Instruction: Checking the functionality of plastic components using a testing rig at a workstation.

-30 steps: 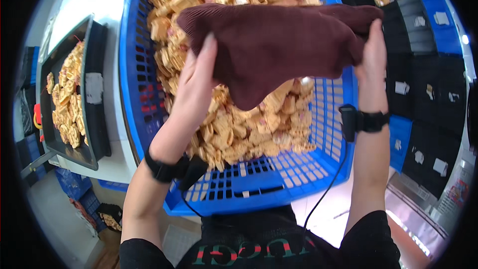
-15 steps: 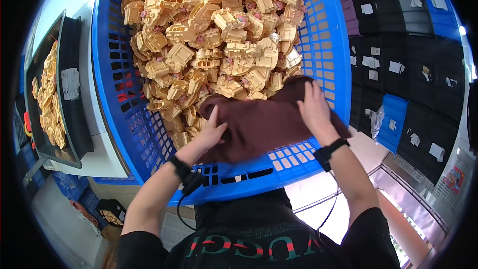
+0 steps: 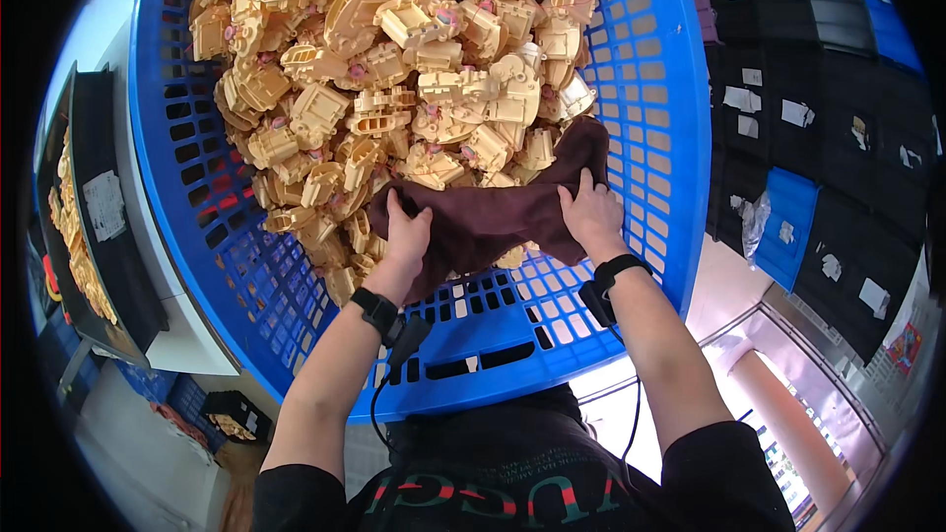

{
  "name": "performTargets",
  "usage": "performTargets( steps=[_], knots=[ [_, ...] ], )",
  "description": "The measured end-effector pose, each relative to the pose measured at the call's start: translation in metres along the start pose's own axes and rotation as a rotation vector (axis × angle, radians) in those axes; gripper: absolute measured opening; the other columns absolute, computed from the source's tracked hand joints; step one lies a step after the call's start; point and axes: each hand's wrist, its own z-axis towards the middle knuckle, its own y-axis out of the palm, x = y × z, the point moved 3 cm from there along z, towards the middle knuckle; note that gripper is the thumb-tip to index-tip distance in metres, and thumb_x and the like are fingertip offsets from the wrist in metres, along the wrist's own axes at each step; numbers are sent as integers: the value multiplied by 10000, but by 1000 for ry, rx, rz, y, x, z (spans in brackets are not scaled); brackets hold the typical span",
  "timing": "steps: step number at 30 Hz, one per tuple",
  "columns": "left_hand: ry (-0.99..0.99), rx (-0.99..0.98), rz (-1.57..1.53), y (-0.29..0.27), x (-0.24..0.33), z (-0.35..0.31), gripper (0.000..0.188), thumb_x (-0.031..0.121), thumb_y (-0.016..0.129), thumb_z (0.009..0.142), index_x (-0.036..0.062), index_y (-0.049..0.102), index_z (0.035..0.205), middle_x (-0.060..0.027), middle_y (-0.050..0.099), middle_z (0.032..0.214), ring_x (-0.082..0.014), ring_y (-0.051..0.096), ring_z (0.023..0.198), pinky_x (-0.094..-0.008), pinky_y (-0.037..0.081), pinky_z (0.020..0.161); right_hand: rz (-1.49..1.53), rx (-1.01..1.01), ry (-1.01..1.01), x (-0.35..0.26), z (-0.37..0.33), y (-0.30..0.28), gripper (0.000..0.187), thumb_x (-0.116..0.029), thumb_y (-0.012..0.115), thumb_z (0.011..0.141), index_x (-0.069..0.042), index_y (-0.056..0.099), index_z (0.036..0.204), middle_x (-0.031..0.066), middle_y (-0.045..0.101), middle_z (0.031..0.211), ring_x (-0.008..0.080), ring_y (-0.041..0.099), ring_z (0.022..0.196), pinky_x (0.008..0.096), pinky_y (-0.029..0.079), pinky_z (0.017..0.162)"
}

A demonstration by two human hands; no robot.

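A dark maroon cloth [image 3: 483,222] is stretched between my two hands over the near end of a large blue plastic basket [image 3: 463,397]. My left hand [image 3: 406,234] grips its left part, thumb and fingers closed on the fabric. My right hand [image 3: 593,217] pinches the cloth's right side, where a corner stands up against the basket wall. Beyond the cloth the basket is heaped with cream-coloured moulded plastic parts [image 3: 384,108], some with small pink pieces and thin wires. The cloth hides the nearest parts.
To the left, a black tray [image 3: 106,207] holding similar cream parts rests on a white table [image 3: 192,335]. Stacked black bins [image 3: 818,158] with paper labels line the right side, a blue bin [image 3: 785,227] among them. A smaller black box [image 3: 236,417] of parts sits low at left.
My hands have drawn closer together and gathered the cloth, uncovering more of the basket's near wall. The basket appears larger and nearer in view.
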Motion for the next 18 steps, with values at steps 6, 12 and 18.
performTargets(
  steps=[6, 12, 18],
  knots=[
    [-238, -45, -219, 9, 26, -5, 781, 147, 532, 910, 251, 40, 1507, -52, 136, 1552, -273, 269, 1355, -596, 300, 1016, 325, 50, 85, 3, 19, 15, 649, -489, 381, 943, -79, 284, 1437, 265, 564, 1209, 413, 542, 1126, 471, 436, 943],
    [-292, -96, -300, 22, 44, -13, 751, 223, 484, 891, 302, 58, 1504, -66, 139, 1544, -315, 210, 1379, -633, 252, 1023, 500, 55, 190, 11, 30, 29, 621, -505, 336, 940, -143, 286, 1442, 306, 526, 1237, 446, 543, 1103, 483, 434, 945],
    [-289, -114, -444, 20, 40, -11, 707, 274, 494, 867, 355, 153, 1481, -20, 124, 1536, -334, 174, 1363, -707, 186, 1007, 651, 64, 231, 19, 38, 30, 626, -529, 340, 936, -137, 326, 1424, 293, 517, 1263, 441, 521, 1143, 482, 417, 965]
  ],
)
